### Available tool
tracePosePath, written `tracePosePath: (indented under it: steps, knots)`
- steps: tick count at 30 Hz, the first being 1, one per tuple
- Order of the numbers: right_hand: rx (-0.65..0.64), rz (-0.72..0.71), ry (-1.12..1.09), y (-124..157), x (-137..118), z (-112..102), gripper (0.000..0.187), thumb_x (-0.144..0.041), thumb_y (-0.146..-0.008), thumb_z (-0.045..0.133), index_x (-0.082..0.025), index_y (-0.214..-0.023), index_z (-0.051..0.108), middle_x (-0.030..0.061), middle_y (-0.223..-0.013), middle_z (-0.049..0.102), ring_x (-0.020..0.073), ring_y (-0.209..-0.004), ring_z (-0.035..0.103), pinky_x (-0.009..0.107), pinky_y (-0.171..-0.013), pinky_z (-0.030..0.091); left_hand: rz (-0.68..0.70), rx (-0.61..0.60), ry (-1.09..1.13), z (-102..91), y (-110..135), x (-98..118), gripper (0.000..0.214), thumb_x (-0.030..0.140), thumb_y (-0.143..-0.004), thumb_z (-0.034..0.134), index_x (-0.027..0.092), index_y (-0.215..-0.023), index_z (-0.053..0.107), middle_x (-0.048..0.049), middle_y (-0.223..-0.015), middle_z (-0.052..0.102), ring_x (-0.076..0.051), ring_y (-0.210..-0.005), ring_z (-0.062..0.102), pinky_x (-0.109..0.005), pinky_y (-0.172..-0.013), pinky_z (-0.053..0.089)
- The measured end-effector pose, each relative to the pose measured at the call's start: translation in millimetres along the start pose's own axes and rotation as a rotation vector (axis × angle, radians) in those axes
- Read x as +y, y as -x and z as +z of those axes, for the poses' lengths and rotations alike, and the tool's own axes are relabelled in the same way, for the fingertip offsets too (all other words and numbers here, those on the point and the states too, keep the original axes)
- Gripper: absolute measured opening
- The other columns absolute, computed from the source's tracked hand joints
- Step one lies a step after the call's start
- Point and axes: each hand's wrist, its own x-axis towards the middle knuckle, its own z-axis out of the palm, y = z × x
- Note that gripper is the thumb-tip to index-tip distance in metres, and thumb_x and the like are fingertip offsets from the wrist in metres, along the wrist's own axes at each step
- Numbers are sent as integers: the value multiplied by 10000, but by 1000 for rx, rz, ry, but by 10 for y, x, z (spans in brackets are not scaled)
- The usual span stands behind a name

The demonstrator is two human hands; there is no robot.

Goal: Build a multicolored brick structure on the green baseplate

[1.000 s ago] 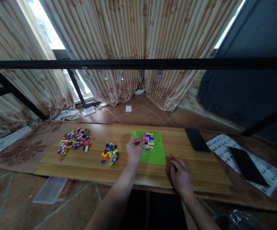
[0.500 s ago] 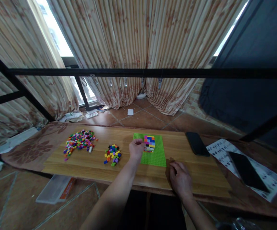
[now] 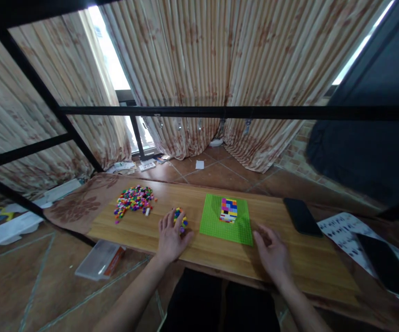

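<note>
My left hand [image 3: 170,235] lies flat on the wooden tabletop [image 3: 199,251], fingers spread, covering part of a small heap of coloured bricks [image 3: 180,218]. A green baseplate [image 3: 220,228] sits just right of it, carrying a multicoloured brick block [image 3: 229,210] near its far edge. My right hand [image 3: 274,252] rests on the table beside the baseplate's near right corner, fingers loosely spread, holding nothing. A larger pile of mixed bricks [image 3: 133,199] lies further left.
A black phone [image 3: 302,216] lies right of the baseplate. Another dark device [image 3: 386,263] rests on a printed paper sheet [image 3: 344,230] at the far right. A black metal bar [image 3: 241,112] crosses above the table. A clear plastic box [image 3: 99,259] sits on the floor.
My left hand left the brick block on the baseplate and moved left onto the small brick heap, opening flat. My right hand opened slightly. The view shifted left and up.
</note>
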Motion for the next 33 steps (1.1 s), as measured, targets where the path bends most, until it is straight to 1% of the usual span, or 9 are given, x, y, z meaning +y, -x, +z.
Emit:
tracePosePath:
  steps: [3, 6, 9, 12, 16, 20, 28, 31, 33]
  knots:
    - [-26, -35, -55, -265, -202, 132, 573, -595, -841, 540, -190, -1242, 597, 141, -1221, 641, 270, -1105, 596, 436, -954, 460, -47, -85, -106, 25, -59, -116, 756, 540, -753, 684, 286, -1428, 455, -151, -1536, 357, -394, -1406, 297, -621, -1097, 265]
    - [-82, -35, -109, -545, -345, 305, 655, -620, -842, 528, -186, -1332, 534, 160, -1316, 590, 288, -1226, 537, 466, -1023, 413, -41, -134, -112, 100, -220, -161, 782, 591, -759, 659, 288, -1443, 433, -158, -1553, 329, -404, -1419, 268, -635, -1085, 259]
    - [-186, -21, -158, -743, -411, 482, 663, -626, -847, 517, -204, -1357, 518, 153, -1377, 546, 288, -1287, 493, 473, -1045, 400, -6, -135, -86, 155, -369, -201, 689, 578, -787, 634, 288, -1396, 492, -156, -1506, 399, -382, -1373, 349, -594, -1061, 308]
    - [-270, -54, -199, -817, -442, 642, 601, -612, -845, 527, -226, -1304, 568, 130, -1346, 565, 268, -1255, 517, 461, -1044, 407, 68, -131, -50, 176, -451, -253, 480, 507, -848, 587, 291, -1276, 591, -113, -1400, 517, -326, -1313, 424, -530, -1052, 333]
    - [-306, -75, -246, -787, -499, 807, 543, -593, -801, 586, -208, -1179, 649, 122, -1236, 602, 257, -1161, 561, 453, -1026, 426, 108, -108, -13, 204, -477, -313, 338, 424, -887, 551, 278, -1182, 632, -84, -1308, 574, -278, -1252, 473, -456, -1034, 358]
    - [-318, -76, -264, -687, -590, 888, 518, -566, -796, 599, -209, -1167, 654, 114, -1182, 596, 247, -1104, 574, 453, -1021, 428, 86, -55, 7, 259, -475, -361, 308, 376, -881, 569, 248, -1154, 633, -84, -1279, 582, -262, -1199, 506, -426, -1019, 384]
    - [-422, -126, -317, -457, -684, 811, 455, -514, -834, 597, -270, -1217, 624, 81, -1230, 587, 234, -1140, 569, 433, -1041, 424, 80, -12, -4, 281, -449, -402, 304, 390, -889, 556, 218, -1130, 625, -98, -1239, 607, -278, -1132, 549, -437, -988, 405]
    - [-447, -98, -302, -425, -704, 716, 547, -516, -825, 615, -281, -1315, 552, 82, -1314, 555, 243, -1202, 544, 441, -1072, 399, 83, -5, 3, 289, -440, -405, 332, 427, -881, 568, 214, -1129, 625, -101, -1233, 611, -280, -1137, 552, -435, -993, 405]
    - [-456, -65, -286, -406, -717, 654, 702, -509, -786, 669, -296, -1414, 441, 84, -1395, 507, 254, -1255, 513, 460, -1096, 374, 92, 6, 11, 291, -437, -404, 369, 464, -875, 574, 212, -1140, 624, -108, -1245, 605, -284, -1155, 546, -440, -1005, 400]
